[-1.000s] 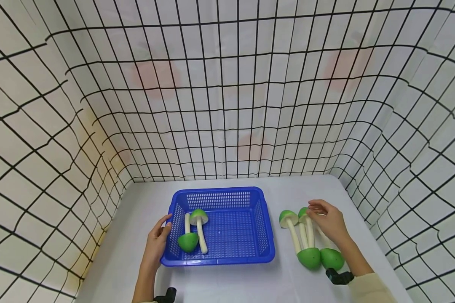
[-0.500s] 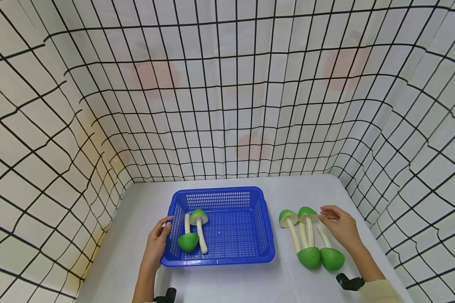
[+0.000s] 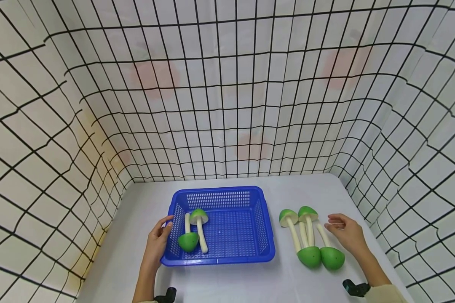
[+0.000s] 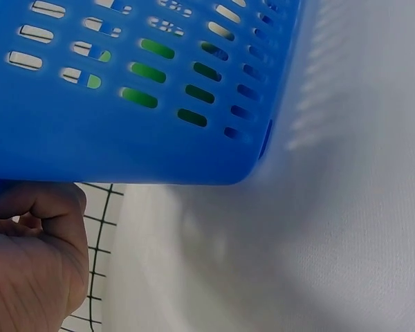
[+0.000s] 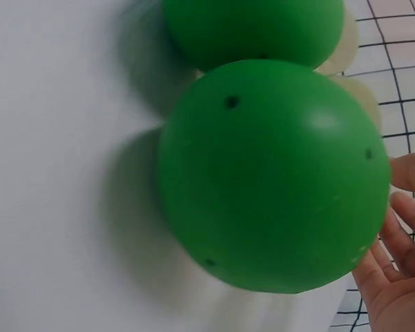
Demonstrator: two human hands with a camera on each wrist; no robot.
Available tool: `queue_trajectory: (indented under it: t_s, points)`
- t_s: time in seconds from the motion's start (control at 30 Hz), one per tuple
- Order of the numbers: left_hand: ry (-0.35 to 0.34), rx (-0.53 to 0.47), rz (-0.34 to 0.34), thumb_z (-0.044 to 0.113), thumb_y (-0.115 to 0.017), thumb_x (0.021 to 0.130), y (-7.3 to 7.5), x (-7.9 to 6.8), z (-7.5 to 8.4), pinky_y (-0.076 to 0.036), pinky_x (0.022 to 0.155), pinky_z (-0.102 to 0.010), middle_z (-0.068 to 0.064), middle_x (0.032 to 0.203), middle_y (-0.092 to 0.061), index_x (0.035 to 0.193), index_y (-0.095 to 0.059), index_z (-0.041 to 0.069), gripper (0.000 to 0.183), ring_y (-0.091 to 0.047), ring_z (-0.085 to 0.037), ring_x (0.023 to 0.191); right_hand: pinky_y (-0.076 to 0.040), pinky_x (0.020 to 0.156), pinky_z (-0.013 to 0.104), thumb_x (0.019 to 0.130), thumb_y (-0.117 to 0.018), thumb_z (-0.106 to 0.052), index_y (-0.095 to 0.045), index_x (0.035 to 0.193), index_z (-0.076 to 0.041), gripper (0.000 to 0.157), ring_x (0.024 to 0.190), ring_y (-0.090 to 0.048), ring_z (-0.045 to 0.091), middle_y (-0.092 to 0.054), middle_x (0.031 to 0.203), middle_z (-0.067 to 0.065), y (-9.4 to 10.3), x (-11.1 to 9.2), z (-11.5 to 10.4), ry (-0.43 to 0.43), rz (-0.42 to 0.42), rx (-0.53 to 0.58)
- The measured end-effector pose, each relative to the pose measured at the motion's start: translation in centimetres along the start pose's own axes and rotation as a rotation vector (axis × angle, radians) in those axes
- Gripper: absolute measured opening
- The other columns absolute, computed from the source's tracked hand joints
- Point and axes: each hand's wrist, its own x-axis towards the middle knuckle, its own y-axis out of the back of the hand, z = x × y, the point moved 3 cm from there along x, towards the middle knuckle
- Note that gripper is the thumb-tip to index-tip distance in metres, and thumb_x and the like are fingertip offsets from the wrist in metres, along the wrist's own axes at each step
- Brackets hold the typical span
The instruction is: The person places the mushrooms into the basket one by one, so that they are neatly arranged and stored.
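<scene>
My left hand [image 3: 157, 239] grips the left rim of a blue plastic basket [image 3: 233, 263], fingers curled over the edge in the left wrist view. Inside the basket's left side lie two toy mushrooms with green caps and white stems, a cap-down one [image 3: 188, 242] and a cap-up one [image 3: 199, 217]. To the right of the basket, several more such mushrooms [image 3: 309, 257] lie side by side on the table, caps at opposite ends. My right hand [image 3: 346, 232] hovers just right of them, fingers loosely bent and holding nothing. In the right wrist view, a green cap [image 5: 273, 176] partly hides its fingertips.
A white-covered table [image 3: 220, 286] carries everything. Black wire grid panels [image 3: 246, 105] with white sheeting behind them close in the back and both sides. A small black wrist device [image 3: 356, 288] sits at each wrist.
My right hand has drawn back to the right and slightly toward me, away from the mushrooms, uncovering a cap and a stem. The left hand and basket stay put.
</scene>
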Motion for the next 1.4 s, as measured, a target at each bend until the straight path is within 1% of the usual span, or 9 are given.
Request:
queue_trajectory:
  t_s: [0.13, 0.37, 0.5, 0.63, 0.73, 0.87, 0.97, 1.2, 1.4]
  points:
    - [-0.008, -0.005, 0.003, 0.043, -0.053, 0.107, 0.0, 0.0, 0.1, -0.053, 0.080, -0.031, -0.018, 0.114, -0.058, 0.146, -0.056, 0.027, 0.043, -0.059, -0.028, 0.101, -0.051, 0.069, 0.021, 0.095, -0.075, -0.034, -0.066, 0.127, 0.000, 0.047, 0.090, -0.070, 0.015, -0.074, 0.115, 0.020, -0.4, -0.2, 0.8, -0.031, -0.020, -0.005]
    - [-0.016, -0.011, 0.014, 0.043, -0.058, 0.104, -0.2, 0.0, -0.1, -0.051, 0.075, -0.027, -0.017, 0.106, -0.053, 0.143, -0.059, 0.028, 0.042, -0.056, -0.026, 0.094, -0.052, 0.075, 0.028, 0.094, -0.075, -0.039, -0.065, 0.128, 0.000, 0.052, 0.091, -0.071, 0.016, -0.073, 0.114, 0.017, -1.1, -0.2, 2.4, -0.077, -0.061, -0.019]
    - [-0.021, -0.004, 0.017, 0.041, -0.062, 0.103, -0.2, 0.2, -0.1, -0.051, 0.072, -0.026, -0.014, 0.103, -0.054, 0.143, -0.059, 0.027, 0.043, -0.056, -0.023, 0.091, -0.055, 0.079, 0.036, 0.094, -0.074, -0.043, -0.063, 0.130, 0.001, 0.057, 0.100, -0.073, 0.028, -0.072, 0.118, 0.020, -1.4, -0.4, 2.9, -0.094, -0.097, -0.014]
    - [-0.010, 0.001, 0.014, 0.040, -0.067, 0.100, -0.2, 0.2, -0.2, -0.055, 0.073, -0.027, -0.016, 0.107, -0.058, 0.143, -0.058, 0.029, 0.045, -0.060, -0.022, 0.089, -0.056, 0.080, 0.040, 0.095, -0.071, -0.047, -0.062, 0.131, 0.001, 0.061, 0.107, -0.072, 0.037, -0.071, 0.119, 0.021, -1.5, -0.8, 3.0, -0.114, -0.128, -0.012]
    - [-0.004, 0.004, 0.007, 0.040, -0.068, 0.099, -0.2, 0.1, -0.2, -0.056, 0.073, -0.028, -0.017, 0.109, -0.059, 0.144, -0.057, 0.030, 0.047, -0.061, -0.022, 0.089, -0.054, 0.078, 0.039, 0.095, -0.070, -0.048, -0.061, 0.132, 0.001, 0.062, 0.106, -0.071, 0.037, -0.071, 0.118, 0.021, -1.5, -1.0, 3.0, -0.115, -0.139, -0.024]
    - [0.009, 0.003, 0.001, 0.038, -0.067, 0.101, -0.2, 0.0, -0.1, -0.056, 0.073, -0.030, -0.019, 0.113, -0.060, 0.147, -0.055, 0.028, 0.049, -0.062, -0.023, 0.091, -0.053, 0.073, 0.033, 0.094, -0.071, -0.050, -0.061, 0.133, 0.000, 0.065, 0.095, -0.071, 0.026, -0.071, 0.117, 0.020, -1.7, -1.1, 2.9, -0.144, -0.170, -0.011]
    - [0.018, 0.004, 0.002, 0.038, -0.067, 0.101, -0.2, -0.2, 0.0, -0.058, 0.076, -0.032, -0.021, 0.118, -0.061, 0.147, -0.054, 0.028, 0.049, -0.063, -0.024, 0.093, -0.052, 0.071, 0.031, 0.093, -0.073, -0.050, -0.061, 0.133, 0.001, 0.066, 0.093, -0.070, 0.022, -0.071, 0.116, 0.020, -1.8, -1.2, 2.6, -0.165, -0.199, 0.005]
    - [0.020, -0.001, 0.009, 0.039, -0.066, 0.101, -0.2, -0.4, 0.1, -0.061, 0.081, -0.038, -0.022, 0.122, -0.063, 0.147, -0.055, 0.028, 0.049, -0.066, -0.026, 0.096, -0.052, 0.076, 0.037, 0.090, -0.075, -0.053, -0.064, 0.129, 0.000, 0.067, 0.101, -0.069, 0.031, -0.072, 0.116, 0.020, -1.7, -1.4, 2.1, -0.157, -0.230, -0.024]
    - [0.029, -0.003, 0.004, 0.039, -0.065, 0.102, -0.2, -0.1, -0.1, -0.061, 0.082, -0.038, -0.022, 0.124, -0.062, 0.149, -0.053, 0.028, 0.050, -0.065, -0.025, 0.098, -0.052, 0.075, 0.036, 0.090, -0.075, -0.053, -0.065, 0.128, -0.001, 0.066, 0.101, -0.068, 0.030, -0.072, 0.116, 0.019, -1.6, -1.5, 2.1, -0.157, -0.241, -0.020]
